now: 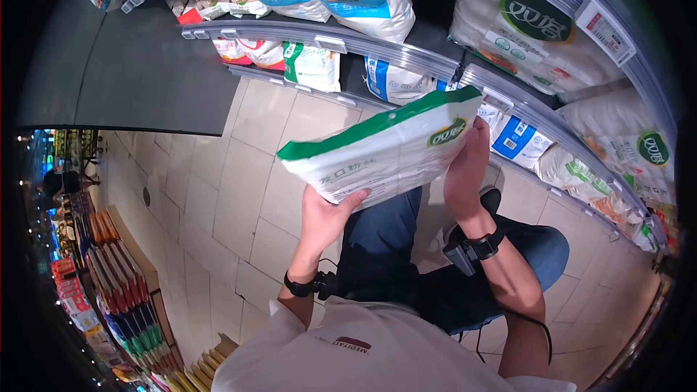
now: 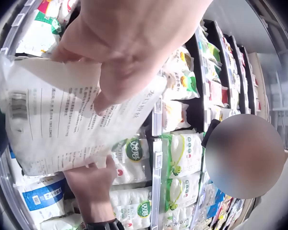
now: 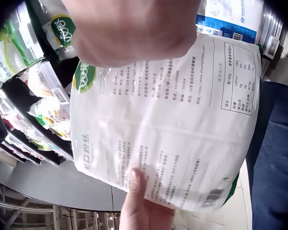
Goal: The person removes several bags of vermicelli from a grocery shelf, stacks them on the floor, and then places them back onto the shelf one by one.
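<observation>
A white bag of vermicelli (image 1: 385, 149) with a green edge strip is held up tilted in front of the person's lap, its printed face toward the head camera. The left hand (image 1: 324, 219) grips its lower left edge, thumb (image 3: 137, 182) flat on the printed face and the other fingers behind. At the opposite edge the right hand (image 1: 467, 174) holds the bag near the green oval logo. In the left wrist view, the right hand (image 2: 92, 183) shows its thumb and fingers at the bag's edge. The right wrist view shows small print and a barcode on the bag.
Shelves (image 1: 392, 51) of packed goods curve ahead and to the right, with large white bags (image 1: 523, 36) and smaller blue-and-white bags (image 1: 517, 138). A dark grey panel (image 1: 131, 65) stands at the left. Stacked boxed goods (image 1: 123, 283) line the left side of the tiled floor (image 1: 218, 196).
</observation>
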